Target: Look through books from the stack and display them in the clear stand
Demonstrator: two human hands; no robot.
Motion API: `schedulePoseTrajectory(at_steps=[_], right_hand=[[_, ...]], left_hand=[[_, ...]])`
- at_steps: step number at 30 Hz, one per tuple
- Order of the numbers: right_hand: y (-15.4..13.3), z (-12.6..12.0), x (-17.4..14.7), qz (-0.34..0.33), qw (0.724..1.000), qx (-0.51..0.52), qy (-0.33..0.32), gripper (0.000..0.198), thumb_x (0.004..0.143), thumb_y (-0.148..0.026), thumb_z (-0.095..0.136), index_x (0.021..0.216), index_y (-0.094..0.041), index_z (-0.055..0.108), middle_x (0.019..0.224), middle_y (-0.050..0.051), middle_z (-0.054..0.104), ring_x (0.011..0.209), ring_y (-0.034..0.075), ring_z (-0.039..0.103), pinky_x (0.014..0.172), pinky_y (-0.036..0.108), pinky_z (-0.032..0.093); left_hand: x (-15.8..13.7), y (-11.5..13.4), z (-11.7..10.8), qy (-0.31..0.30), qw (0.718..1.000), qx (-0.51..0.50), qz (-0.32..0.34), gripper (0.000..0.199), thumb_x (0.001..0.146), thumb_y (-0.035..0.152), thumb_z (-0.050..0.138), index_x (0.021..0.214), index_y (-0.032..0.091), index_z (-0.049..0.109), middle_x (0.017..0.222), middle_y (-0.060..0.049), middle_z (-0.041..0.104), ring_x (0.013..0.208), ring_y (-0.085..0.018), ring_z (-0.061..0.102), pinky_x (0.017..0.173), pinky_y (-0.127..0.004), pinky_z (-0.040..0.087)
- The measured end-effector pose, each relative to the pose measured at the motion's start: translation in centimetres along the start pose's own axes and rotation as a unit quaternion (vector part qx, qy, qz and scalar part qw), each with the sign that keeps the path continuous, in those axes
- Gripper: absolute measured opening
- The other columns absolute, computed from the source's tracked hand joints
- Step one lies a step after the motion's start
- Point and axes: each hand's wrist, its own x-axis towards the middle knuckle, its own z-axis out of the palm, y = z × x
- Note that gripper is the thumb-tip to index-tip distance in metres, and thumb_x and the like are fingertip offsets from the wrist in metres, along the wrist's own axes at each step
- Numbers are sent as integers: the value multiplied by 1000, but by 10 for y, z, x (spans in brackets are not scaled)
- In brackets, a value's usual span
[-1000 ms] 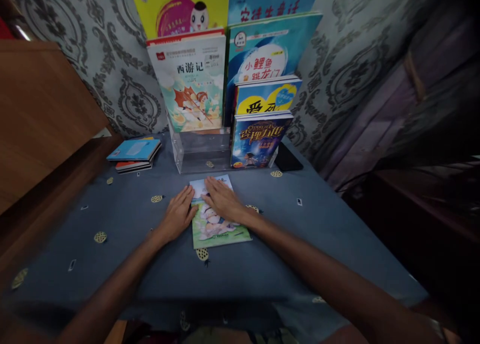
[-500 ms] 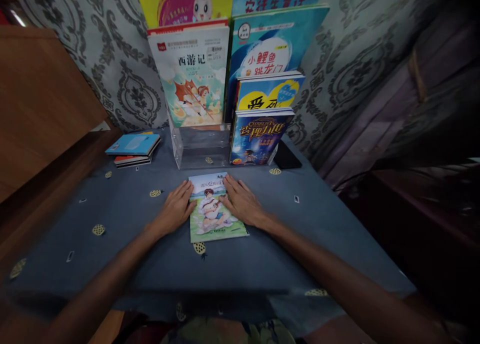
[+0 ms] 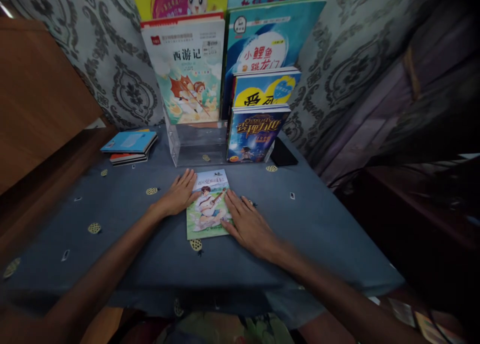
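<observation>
A thin closed book (image 3: 208, 209) with a guitar player drawn on its cover lies flat on the blue cloth-covered table (image 3: 150, 254). My left hand (image 3: 179, 194) rests at the book's upper left edge, fingers stretched out, thumb on the cover. On the other side, my right hand (image 3: 249, 224) lies over the lower right edge with its fingers extended, thumb near the bottom corner. Part of the book's right edge is hidden under that hand. Neither hand grips anything.
Behind the book stands a clear acrylic rack (image 3: 195, 154) holding several upright books, among them a dark blue one (image 3: 255, 134). A small stack of books (image 3: 129, 143) lies at the back left. A black flat object (image 3: 284, 152) lies right of the rack.
My right hand has slid down along the book's right side, uncovering more of the title. My left hand has moved slightly up. The whole view has shifted a little.
</observation>
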Motion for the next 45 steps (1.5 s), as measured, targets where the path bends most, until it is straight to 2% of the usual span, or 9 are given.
schedulePoseTrajectory(at_steps=[4, 11, 17, 22, 27, 31, 37, 45], right_hand=[[-4, 2, -9, -4, 1000, -1, 3, 71, 104, -49, 26, 161, -13, 4, 162, 17, 29, 150, 28, 27, 120, 51, 31], [-4, 1, -9, -5, 1000, 0, 11, 72, 104, -47, 31, 161, -14, 2, 162, 16, 30, 150, 27, 27, 121, 49, 29], [-7, -4, -9, 0, 1000, 2, -5, 69, 104, -46, 32, 160, -10, 14, 160, 20, 32, 151, 29, 26, 121, 52, 30], [-9, -5, -8, 5, 1000, 6, 3, 67, 103, -45, 33, 159, -11, 19, 159, 19, 34, 150, 29, 28, 121, 52, 30], [-10, -6, -8, 8, 1000, 2, -4, 67, 104, -49, 30, 157, -9, 25, 159, 20, 34, 150, 29, 28, 121, 53, 30], [-15, -7, -16, 5, 1000, -9, -2, 60, 104, -40, 34, 155, -9, 31, 158, 19, 37, 150, 29, 29, 120, 55, 29], [-27, -8, -34, -23, 1000, -2, -1, 53, 101, -24, 37, 153, -12, 37, 155, 15, 44, 148, 26, 34, 119, 52, 34], [-27, -4, -36, -18, 1000, 10, 15, 57, 101, -27, 42, 155, -15, 32, 156, 13, 41, 147, 25, 35, 119, 49, 37]], left_hand=[[8, 0, -3, -21, 1000, -3, 12, 83, 98, 67, 16, 160, 11, 13, 166, -16, 11, 154, -32, 4, 124, -52, 14], [15, 16, -5, -37, 996, 20, 83, 84, 98, 69, 17, 160, 14, 2, 167, -17, 8, 155, -30, 1, 124, -52, 4], [12, 37, -4, -22, 990, 35, 138, 82, 98, 68, 8, 160, 13, 9, 166, -17, 14, 155, -27, 9, 123, -50, 6], [-5, 54, 0, 1, 983, 22, 181, 79, 98, 69, 17, 161, 22, 6, 166, -11, 18, 155, -25, 14, 124, -48, 5], [-24, 67, 2, 18, 982, 20, 187, 72, 101, 63, 17, 161, 24, 4, 166, -8, 20, 154, -23, 16, 125, -46, 4], [-28, 67, 0, 14, 982, 22, 186, 70, 102, 61, 16, 160, 22, 9, 165, -8, 25, 154, -22, 18, 125, -46, 5], [-7, 61, -1, 0, 980, 12, 200, 60, 105, 52, 14, 160, 26, 15, 165, -4, 23, 154, -19, 17, 125, -46, 7], [40, 59, -3, 0, 986, 3, 164, 60, 105, 49, 13, 158, 24, 21, 165, -7, 22, 154, -19, 18, 124, -47, 12]])
